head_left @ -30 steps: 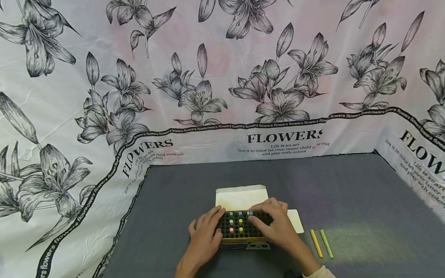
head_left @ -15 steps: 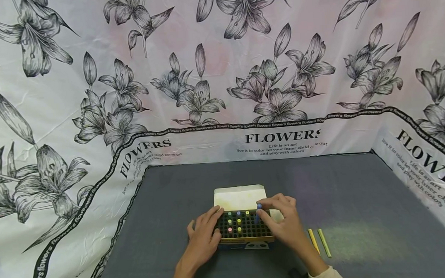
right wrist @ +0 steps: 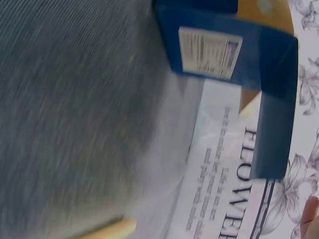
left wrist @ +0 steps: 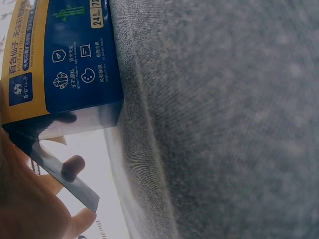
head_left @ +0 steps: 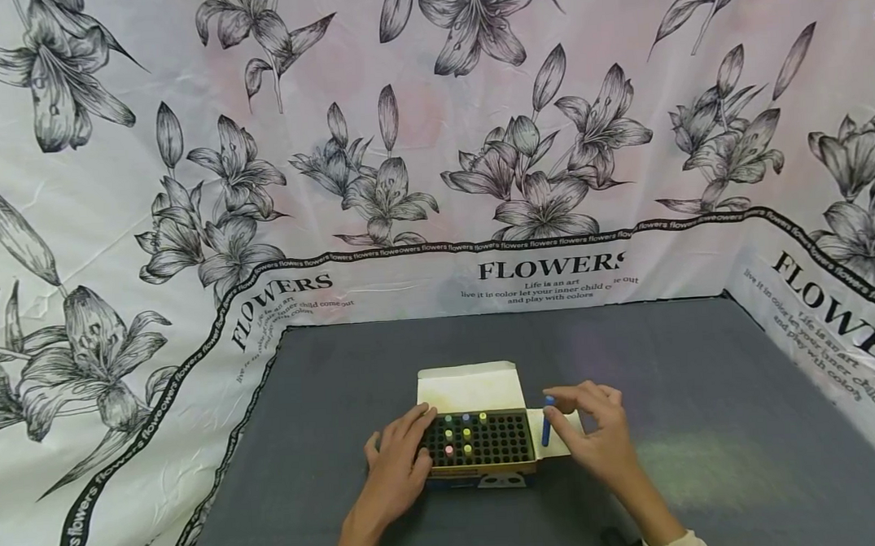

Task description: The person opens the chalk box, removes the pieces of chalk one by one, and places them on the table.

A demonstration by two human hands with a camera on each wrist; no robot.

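- Right hand [head_left: 595, 437] pinches a blue chalk stick [head_left: 546, 421] between thumb and fingertips. The stick is roughly upright, just right of the chalk box [head_left: 478, 442] and over its right side flap [head_left: 558, 435].
- The stick is clear of the grid and touches no slot. The pinch near its middle probably keeps it vertical.
- Left hand [head_left: 396, 470] lies on the box's left end with fingers loosely spread over the near-left edge, holding nothing else. It looks like it is bracing the box so it doesn't slide.
- In the left wrist view, fingers [left wrist: 72, 167] touch the box flap and the blue-and-yellow printed side [left wrist: 70, 59] sits flat on the cloth.
- The box lies open at the centre-near part of the grey table cloth [head_left: 707, 391], with its lid flap [head_left: 469, 386] folded back to the far side so the dark slot grid is exposed.
- A few chalk ends remain in the grid's left part [head_left: 465, 435]: yellow, green, pink, maybe blue. Most slots look vacant.
- The right wrist view is blurred. It shows the box's blue end with a white label [right wrist: 209, 52] and a pale yellowish stick [right wrist: 107, 230] at the bottom edge; what that stick is cannot be told for sure.
- A flower-print backdrop [head_left: 432, 143] with "FLOWERS" lettering wraps the far, left and right sides of the table.
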